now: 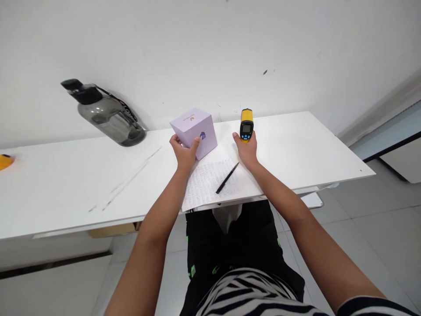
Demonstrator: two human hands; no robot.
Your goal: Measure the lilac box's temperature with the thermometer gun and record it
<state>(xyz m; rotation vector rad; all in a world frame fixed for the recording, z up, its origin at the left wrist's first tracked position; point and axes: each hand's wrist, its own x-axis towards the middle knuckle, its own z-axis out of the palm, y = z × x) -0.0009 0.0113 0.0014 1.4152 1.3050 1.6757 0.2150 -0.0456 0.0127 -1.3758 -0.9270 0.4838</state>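
Reaching forward, the left hand point(185, 156) clasps a lilac box point(196, 125) (thumb point(196, 141) against its front); the right hand point(248, 152), likewise outstretched, grips a yellow-and-black infrared thermometer point(246, 125).

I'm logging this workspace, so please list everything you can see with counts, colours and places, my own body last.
Table: 1, white, across the middle
Box: 1, lilac, in the left hand
Handheld device: 1, yellow and black, in the right hand
Paper: at least 1, white with writing, on the table
Pen: 1, black, over the paper
Bottle: 1, grey with black top, left of the box
Unclear object: 1, orange, far left edge
Wall: 1, white, behind the table
Floor: 1, grey tiles, below
Trousers: 1 pair, black, bottom centre
Top: 1, striped, bottom
Hands: 2, bare, above the table
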